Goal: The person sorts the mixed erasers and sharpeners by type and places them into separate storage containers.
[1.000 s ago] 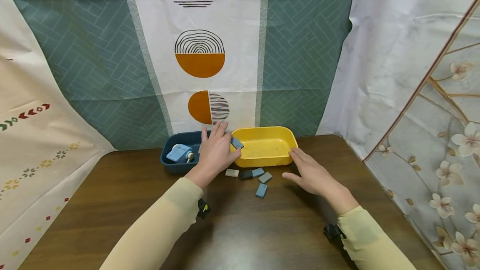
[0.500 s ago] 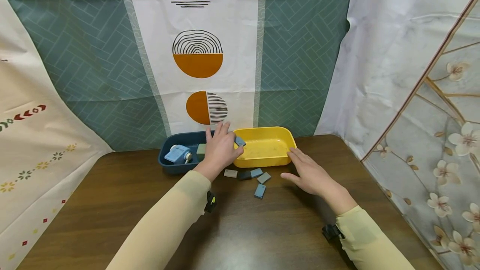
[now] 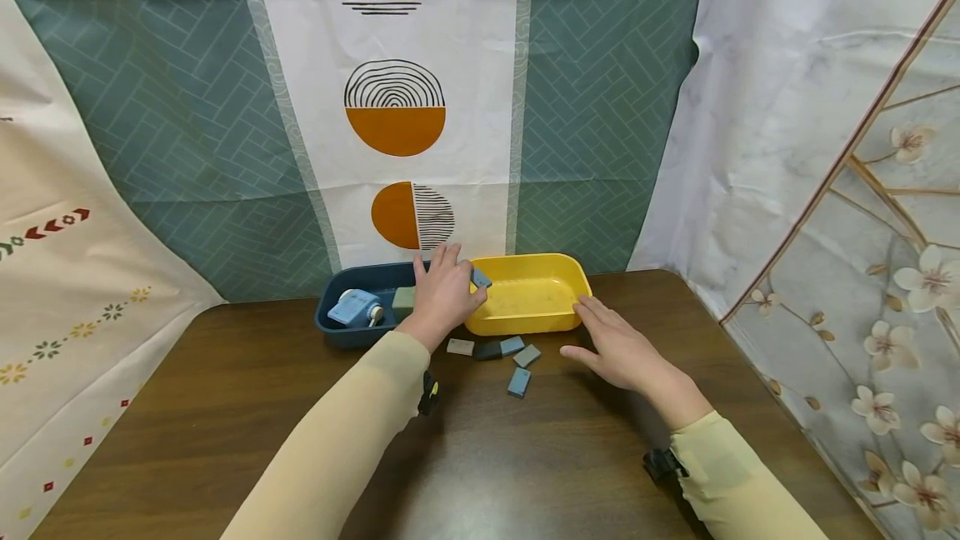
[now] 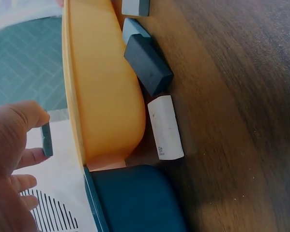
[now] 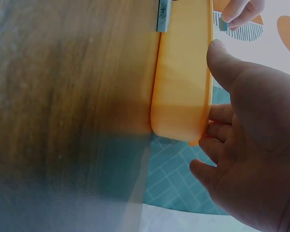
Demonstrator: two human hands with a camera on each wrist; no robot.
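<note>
A small, flat, blue block [image 3: 482, 278] is up in the air near the middle of the head view, over the left end of a yellow plastic tray [image 3: 525, 324]. The left hand [image 3: 446, 294] holds it: the left grip is pinching the block between thumb and finger, and the other fingers stick out.

The right hand [image 3: 626, 348] has its fingers at the right end of the yellow tray, right of the middle of the frame. Its grip is loose, with the thumb held away from the fingers.

Left of the middle sits a dark blue plastic tray [image 3: 347, 338]. In it are a light blue, boxy thing with round white parts [image 3: 356, 307] and a dull green block [image 3: 403, 300], partly hidden by the left hand.

Just below the yellow tray, on the brown wooden tabletop [image 3: 480, 465], lie a white block [image 3: 461, 347], a black block [image 3: 488, 350], a second blue block [image 3: 512, 346] and a grey block [image 3: 527, 356]. A third blue block [image 3: 519, 382] lies a bit lower.
</note>
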